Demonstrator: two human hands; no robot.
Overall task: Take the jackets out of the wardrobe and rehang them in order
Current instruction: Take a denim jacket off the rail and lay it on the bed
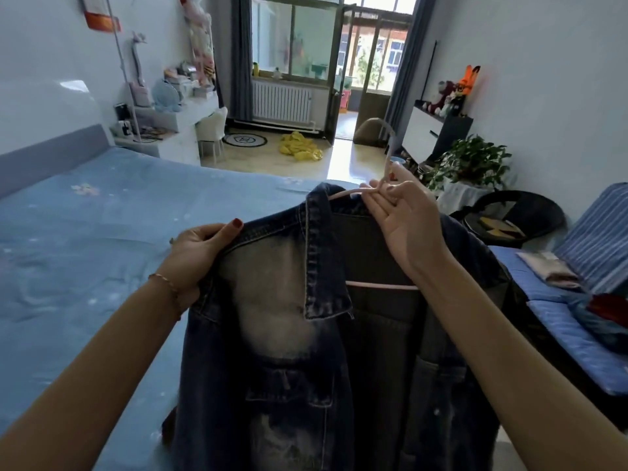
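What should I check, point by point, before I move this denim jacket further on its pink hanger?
1. Right hand has a grip on the pink hanger at the neck: ok.
2. Left hand holds the denim jacket at its shoulder: ok.
3. Left shoulder of the jacket sits on the hanger arm: cannot tell, cloth and hand cover it.
4. Right shoulder sits on the hanger: cannot tell, the forearm hides it.
5. Collar lies flat: not ok, one side stands up and folds over.
6. Wardrobe rail is ready: cannot tell, no wardrobe is in view; only the bed is ahead.
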